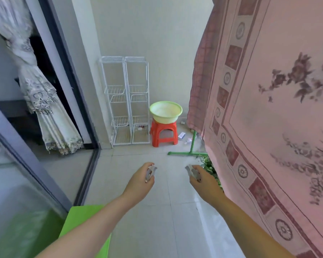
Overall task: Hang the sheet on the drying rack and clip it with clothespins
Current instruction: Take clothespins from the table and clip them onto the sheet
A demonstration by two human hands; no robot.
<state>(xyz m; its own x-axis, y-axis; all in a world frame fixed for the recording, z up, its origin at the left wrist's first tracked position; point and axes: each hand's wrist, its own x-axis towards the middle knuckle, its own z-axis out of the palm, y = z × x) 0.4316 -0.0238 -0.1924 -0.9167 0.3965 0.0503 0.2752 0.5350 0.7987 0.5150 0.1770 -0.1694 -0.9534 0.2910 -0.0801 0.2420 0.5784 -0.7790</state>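
A pink sheet point(265, 101) with a floral print and patterned border hangs down the right side of the view. The green foot of the drying rack point(191, 146) shows on the floor under the sheet's edge; the rack's top is hidden. My left hand point(143, 178) is closed around pale clothespins point(150, 172). My right hand point(199, 178) grips more pale clothespins point(192, 171). Both hands are held out low over the tiled floor, left of the sheet and apart from it.
A light green basin point(165, 111) sits on a red plastic stool point(163, 133) by the far wall. White wire shelf racks point(125, 101) stand left of it. A sliding glass door frame point(67, 75) and curtain point(43, 94) line the left. A green surface point(86, 220) lies below my left arm.
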